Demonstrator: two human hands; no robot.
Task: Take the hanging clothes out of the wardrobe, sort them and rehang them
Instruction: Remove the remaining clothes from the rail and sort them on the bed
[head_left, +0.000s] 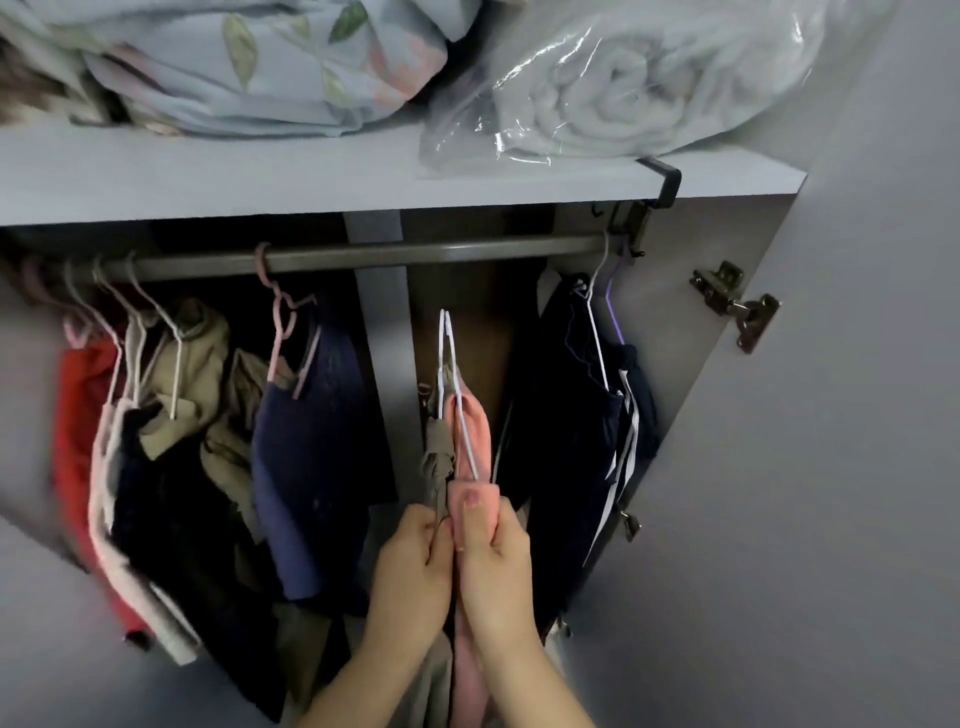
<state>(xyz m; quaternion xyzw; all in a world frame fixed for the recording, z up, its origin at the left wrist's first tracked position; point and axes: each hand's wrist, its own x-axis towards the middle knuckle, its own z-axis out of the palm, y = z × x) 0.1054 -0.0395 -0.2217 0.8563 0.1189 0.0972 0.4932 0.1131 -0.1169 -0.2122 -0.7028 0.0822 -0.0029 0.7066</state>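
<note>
My left hand (410, 577) grips an olive-grey garment (437, 457) on a white hanger. My right hand (493, 566) grips a pink garment (475, 441) on another white hanger (445, 353). Both hangers are held side by side, hooks up, below the grey rail (415, 254) and off it. On the rail's left hang a red garment (78, 415), beige clothes (197, 358) and dark ones on pale hangers. A navy top (311, 441) hangs on a pink hanger (280, 322) near the middle. Dark navy trousers (571, 415) with white stripes hang at the right end.
A shelf (311, 176) above the rail carries a leaf-patterned blue duvet (249, 62) and a rolled white blanket in a clear bag (639, 88). The open wardrobe door (831, 415) with metal hinges (737, 306) stands at the right. A black hook (665, 176) clips the shelf edge.
</note>
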